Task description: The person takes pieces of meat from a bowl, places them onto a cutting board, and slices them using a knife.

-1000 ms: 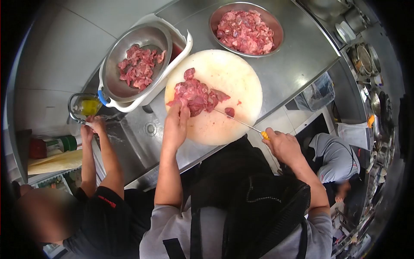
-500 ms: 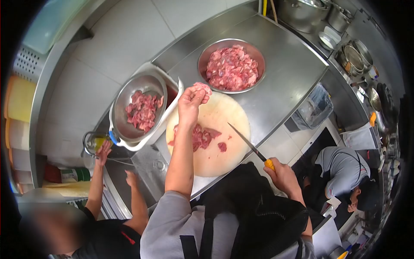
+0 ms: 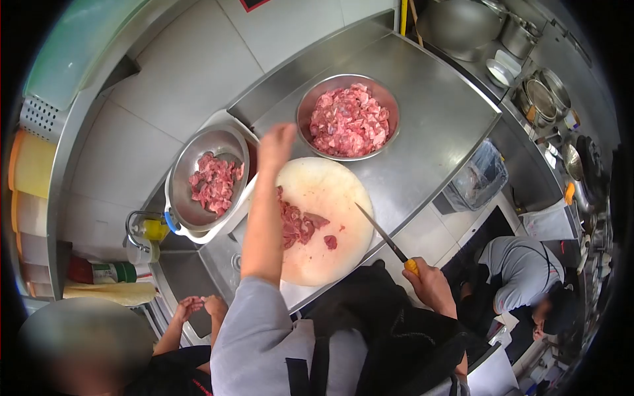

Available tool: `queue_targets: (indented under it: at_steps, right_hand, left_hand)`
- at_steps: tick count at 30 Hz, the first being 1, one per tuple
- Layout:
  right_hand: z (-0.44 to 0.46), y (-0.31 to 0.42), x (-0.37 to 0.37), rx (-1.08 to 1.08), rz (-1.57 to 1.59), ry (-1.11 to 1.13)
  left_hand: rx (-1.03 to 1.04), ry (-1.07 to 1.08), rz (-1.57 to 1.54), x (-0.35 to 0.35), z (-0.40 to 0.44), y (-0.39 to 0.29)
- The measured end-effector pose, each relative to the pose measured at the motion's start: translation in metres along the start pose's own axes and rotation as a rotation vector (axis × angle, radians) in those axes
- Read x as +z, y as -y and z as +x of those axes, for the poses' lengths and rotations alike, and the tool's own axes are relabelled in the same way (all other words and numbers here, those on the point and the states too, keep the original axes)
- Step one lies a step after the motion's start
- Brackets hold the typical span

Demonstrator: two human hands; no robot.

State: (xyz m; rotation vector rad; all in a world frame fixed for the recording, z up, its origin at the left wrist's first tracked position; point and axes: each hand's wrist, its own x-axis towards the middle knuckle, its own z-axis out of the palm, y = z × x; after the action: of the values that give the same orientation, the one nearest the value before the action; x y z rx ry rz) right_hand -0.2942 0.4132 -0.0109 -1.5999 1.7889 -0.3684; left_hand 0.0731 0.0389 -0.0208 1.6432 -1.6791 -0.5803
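My left hand (image 3: 277, 144) is raised between the two metal bowls, beyond the round cutting board (image 3: 330, 178); its fingers are smeared by motion, and no meat shows in it. Pieces of raw meat (image 3: 300, 228) lie on the board, partly behind my left forearm, with one small piece apart to the right. My right hand (image 3: 429, 284) grips the yellow handle of a knife (image 3: 389, 242), whose blade points up and left over the board's right edge. Behind the board stands a metal bowl full of meat pieces (image 3: 349, 121).
A metal bowl with less meat (image 3: 183, 158) rests on a white tub (image 3: 174, 204) at the left. Two people are nearby: one person's hands (image 3: 201, 305) are by the sink (image 3: 181, 274), another person (image 3: 522, 270) bends at the right. A lined bin (image 3: 475, 175) stands beyond the counter.
My left hand first lay at the meat on the board, then lifted a piece; now it is farther left and no piece shows. The knife has moved off the meat. The co-worker's hands have left the bottle area.
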Motion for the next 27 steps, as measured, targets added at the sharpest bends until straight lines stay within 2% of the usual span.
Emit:
queue_targets:
  at_steps: [3,4,8,12,14,16,18,19,21,22,24,25,27]
  right_hand:
    - [0.007,-0.002,0.003,-0.017,0.02,0.007]
    - [0.008,0.003,0.0,0.0,0.003,0.018]
    - [0.026,0.013,0.002,-0.045,-0.028,0.059]
    - [0.04,0.044,-0.004,-0.012,-0.063,0.099]
    - [0.047,0.049,-0.002,-0.046,-0.093,0.104]
    - [0.053,0.059,0.0,-0.095,-0.135,0.098]
    - [0.056,0.07,0.004,-0.113,-0.139,0.092]
    - [0.056,0.075,0.006,-0.127,-0.136,0.083]
    - [0.05,0.084,0.008,-0.11,-0.139,0.086]
    - [0.049,0.087,0.009,-0.091,-0.139,0.083]
    - [0.043,0.083,0.012,-0.081,-0.115,0.07]
    - [0.039,0.081,0.015,-0.075,-0.093,0.066]
    - [0.034,0.075,0.018,-0.059,-0.066,0.06]
  left_hand:
    - [-0.017,-0.216,0.089,-0.072,-0.02,0.091]
    - [-0.219,-0.198,-0.007,-0.1,-0.032,0.102]
    - [-0.251,-0.523,0.436,-0.196,-0.076,0.164]
    - [-0.337,-0.58,0.338,-0.242,-0.098,0.202]
    - [-0.308,-0.46,0.223,-0.239,-0.091,0.231]
    - [-0.295,-0.294,0.306,-0.221,-0.081,0.193]
    - [-0.035,-0.116,0.285,-0.192,-0.067,0.212]
    - [-0.038,-0.118,0.283,-0.177,-0.059,0.221]
    - [-0.161,0.078,0.578,-0.158,-0.046,0.225]
    - [-0.152,0.074,0.576,-0.163,-0.041,0.224]
    - [-0.266,0.128,0.298,-0.179,-0.037,0.22]
    - [-0.257,0.134,0.298,-0.184,-0.036,0.223]
    - [-0.224,0.059,-0.217,-0.195,-0.038,0.22]
